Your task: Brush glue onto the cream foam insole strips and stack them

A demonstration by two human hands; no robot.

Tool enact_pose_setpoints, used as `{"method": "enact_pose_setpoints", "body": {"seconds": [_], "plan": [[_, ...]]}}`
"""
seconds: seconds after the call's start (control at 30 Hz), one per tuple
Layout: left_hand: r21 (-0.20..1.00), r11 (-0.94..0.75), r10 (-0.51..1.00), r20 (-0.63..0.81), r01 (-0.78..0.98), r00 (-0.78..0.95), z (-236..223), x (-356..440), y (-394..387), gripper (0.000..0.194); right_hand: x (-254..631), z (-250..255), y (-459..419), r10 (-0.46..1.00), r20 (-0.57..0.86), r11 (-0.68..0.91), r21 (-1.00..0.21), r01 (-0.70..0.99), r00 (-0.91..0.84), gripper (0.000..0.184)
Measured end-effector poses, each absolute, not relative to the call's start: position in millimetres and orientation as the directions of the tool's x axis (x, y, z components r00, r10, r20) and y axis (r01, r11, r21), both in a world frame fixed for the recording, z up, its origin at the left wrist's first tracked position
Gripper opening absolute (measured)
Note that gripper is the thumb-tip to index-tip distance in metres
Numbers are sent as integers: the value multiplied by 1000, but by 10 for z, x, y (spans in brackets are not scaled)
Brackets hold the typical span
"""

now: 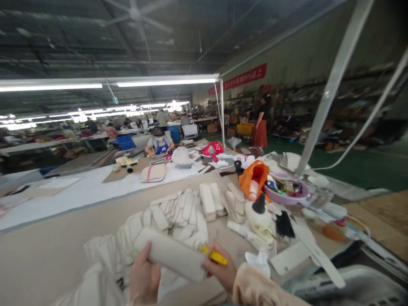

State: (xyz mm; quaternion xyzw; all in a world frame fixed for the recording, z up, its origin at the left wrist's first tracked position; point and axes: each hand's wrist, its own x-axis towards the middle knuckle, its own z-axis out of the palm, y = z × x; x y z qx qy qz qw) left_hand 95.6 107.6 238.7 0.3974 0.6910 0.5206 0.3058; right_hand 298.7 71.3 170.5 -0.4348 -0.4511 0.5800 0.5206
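A cream, flat padded piece with rounded ends (174, 256) is held up slantwise in front of me. My left hand (145, 274) is closed on its left part, thumb on top. In my right hand (223, 270) is a small yellow tool (218, 257), gripped at the right end of the piece; its working tip is hard to make out, so I cannot tell its exact kind. The right fingers also touch the edge of the piece. Behind and to the left, many similar cream pieces (116, 238) lie in a curved, overlapping pile on the table.
On the right stand a white bottle with a black cap (259, 212), an orange bag (253, 178) and a lilac basin (287, 197) of small items. White flat strips (318, 255) lie nearer. A metal post (334, 89) rises at right. A co-worker (159, 142) sits across the table.
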Motion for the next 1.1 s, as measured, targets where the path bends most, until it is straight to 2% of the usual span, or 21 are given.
{"method": "enact_pose_setpoints", "body": {"seconds": [0.03,0.07,0.1,0.17,0.2,0.4,0.7,0.9,1.1], "plan": [[980,149,845,-58,129,-532,2338,966,1083,26,2978,1684,706,994,-56,-76,-969,-235,-89,34],[977,93,796,-188,-191,-576,2297,972,1088,23,2980,1673,697,993,-79,-99,-965,-244,-93,34],[919,39,773,-276,-392,-571,2269,976,1089,19,2989,1670,689,989,-102,-127,-960,-249,-111,34],[797,-45,747,-373,-602,-550,2252,982,1081,15,3017,1683,675,980,-139,-172,-953,-251,-141,35],[773,-63,742,-388,-632,-548,2257,984,1074,14,3026,1694,668,977,-150,-184,-951,-249,-151,35],[747,-84,711,-418,-659,-565,2261,982,1025,19,3005,1699,631,984,-119,-141,-975,-169,-134,31],[709,-118,713,-427,-696,-556,2283,1015,948,14,3078,1566,584,978,-32,-49,-996,-77,-205,26],[670,-164,742,-400,-724,-538,2238,1049,908,9,3074,1535,551,996,-25,-29,-999,-45,-89,32],[645,-210,740,-386,-734,-551,2226,1066,913,7,3046,1612,550,996,-69,-74,-993,-94,-56,35]]}}
